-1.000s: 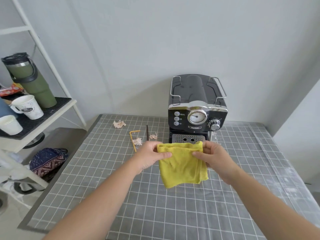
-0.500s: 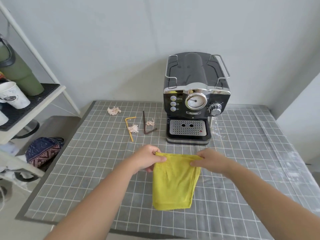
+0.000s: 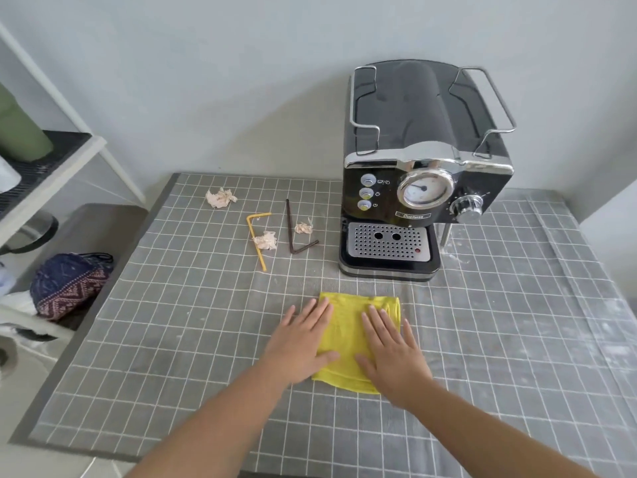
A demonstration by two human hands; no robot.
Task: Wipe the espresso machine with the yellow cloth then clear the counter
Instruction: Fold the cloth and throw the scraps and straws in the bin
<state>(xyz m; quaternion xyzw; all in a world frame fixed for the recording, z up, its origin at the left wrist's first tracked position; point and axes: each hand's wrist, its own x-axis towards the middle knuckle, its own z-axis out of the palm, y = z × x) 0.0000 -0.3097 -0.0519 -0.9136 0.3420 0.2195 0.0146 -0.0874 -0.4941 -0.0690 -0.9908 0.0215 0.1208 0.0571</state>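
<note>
The folded yellow cloth [image 3: 348, 336] lies flat on the grey checked counter [image 3: 482, 339], just in front of the black espresso machine [image 3: 424, 174]. My left hand [image 3: 303, 343] presses palm-down on the cloth's left edge, fingers spread. My right hand [image 3: 391, 350] lies flat on its right half, fingers apart. Neither hand grips it. Left of the machine lie a bent yellow straw [image 3: 256, 239], a bent brown straw [image 3: 293, 232] and three crumpled paper scraps [image 3: 220, 198], [image 3: 266, 240], [image 3: 304, 228].
A white shelf [image 3: 51, 167] stands at the left with a green tumbler [image 3: 17, 129] on a black mat. A patterned blue bag [image 3: 69, 284] sits lower down. The wall runs behind the machine, and a white surface edges the counter at the right.
The cloth was held up by its top corners in both hands; now it lies folded on the counter with both palms flat on it. The view has moved closer.
</note>
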